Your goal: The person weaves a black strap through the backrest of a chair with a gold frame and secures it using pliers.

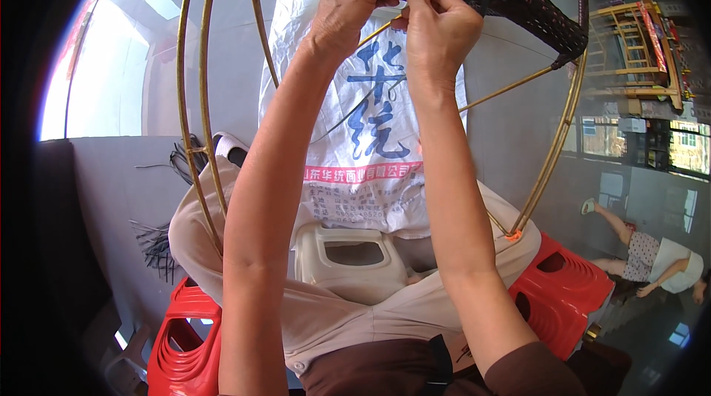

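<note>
Across the top runs a panel of dark brown woven wicker (511,0), fixed to a gold-coloured metal frame (204,85). My left hand (346,11) is closed at the panel's lower edge, its fingertips partly hidden under the weave. Close beside it, my right hand (443,29) pinches the same edge with thumb and forefinger. What lies exactly between the fingertips is too small to see. Below the hands, a thin dark strand (342,122) crosses in front of a white printed sack (289,85).
A beige plastic stool (348,285) stands between my legs, with red stools (566,285) (178,351) at both sides. Dark loose strips (159,248) lie at the left. Wooden frames (637,55) stand far right; below them is another person (659,259).
</note>
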### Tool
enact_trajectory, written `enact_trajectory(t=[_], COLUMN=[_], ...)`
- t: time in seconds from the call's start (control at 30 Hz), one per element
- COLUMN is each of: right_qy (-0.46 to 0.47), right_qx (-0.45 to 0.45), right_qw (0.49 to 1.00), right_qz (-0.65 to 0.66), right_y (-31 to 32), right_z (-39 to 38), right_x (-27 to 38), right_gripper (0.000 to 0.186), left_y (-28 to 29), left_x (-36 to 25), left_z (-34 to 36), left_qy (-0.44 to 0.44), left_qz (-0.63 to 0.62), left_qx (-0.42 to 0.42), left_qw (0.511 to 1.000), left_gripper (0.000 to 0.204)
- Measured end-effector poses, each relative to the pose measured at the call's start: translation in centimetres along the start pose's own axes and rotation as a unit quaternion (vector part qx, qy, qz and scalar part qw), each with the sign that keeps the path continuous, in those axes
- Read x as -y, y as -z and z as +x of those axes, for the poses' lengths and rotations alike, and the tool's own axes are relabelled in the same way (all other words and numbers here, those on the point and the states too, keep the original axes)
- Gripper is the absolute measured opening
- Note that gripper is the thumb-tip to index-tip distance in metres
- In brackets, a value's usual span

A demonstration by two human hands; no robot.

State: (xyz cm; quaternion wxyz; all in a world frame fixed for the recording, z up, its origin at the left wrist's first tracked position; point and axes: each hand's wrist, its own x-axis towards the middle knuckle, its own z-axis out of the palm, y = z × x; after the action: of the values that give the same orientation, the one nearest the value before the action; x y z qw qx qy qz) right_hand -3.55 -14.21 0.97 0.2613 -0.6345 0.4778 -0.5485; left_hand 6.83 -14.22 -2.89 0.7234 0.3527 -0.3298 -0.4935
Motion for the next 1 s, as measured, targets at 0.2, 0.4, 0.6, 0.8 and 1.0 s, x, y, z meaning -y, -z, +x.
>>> enact_trajectory(t=[0.2, 0.4, 0.6, 0.8, 1.0], right_qy=[-0.316, -0.327, -0.289, -0.261, -0.234], right_qx=[0.067, 0.020, 0.030, 0.027, 0.032], right_qw=[0.874, 0.847, 0.877, 0.910, 0.923], right_qz=[0.364, 0.419, 0.384, 0.322, 0.302], right_y=[1.2, 0.6, 0.6, 0.5, 0.3], right_z=[-0.4, -0.7, -0.7, -0.7, -0.5], right_x=[1.0, 0.8, 0.9, 1.1, 0.8], right_gripper=[0.011, 0.013, 0.013, 0.011, 0.011], left_y=[-1.0, -2.3, -2.5, -2.2, -1.7], left_x=[0.2, 0.0, 0.5, 0.3, 0.7], left_z=[-1.1, -2.4, -3.5, -3.7, -3.2], left_qy=[-0.005, -0.029, -0.076, -0.052, -0.014], left_qz=[-0.066, -0.120, -0.085, -0.073, -0.135], left_qx=[-0.047, -0.093, -0.083, -0.070, -0.039], left_qw=[0.997, 0.988, 0.990, 0.993, 0.990], left_gripper=[0.007, 0.010, 0.012, 0.017, 0.017])
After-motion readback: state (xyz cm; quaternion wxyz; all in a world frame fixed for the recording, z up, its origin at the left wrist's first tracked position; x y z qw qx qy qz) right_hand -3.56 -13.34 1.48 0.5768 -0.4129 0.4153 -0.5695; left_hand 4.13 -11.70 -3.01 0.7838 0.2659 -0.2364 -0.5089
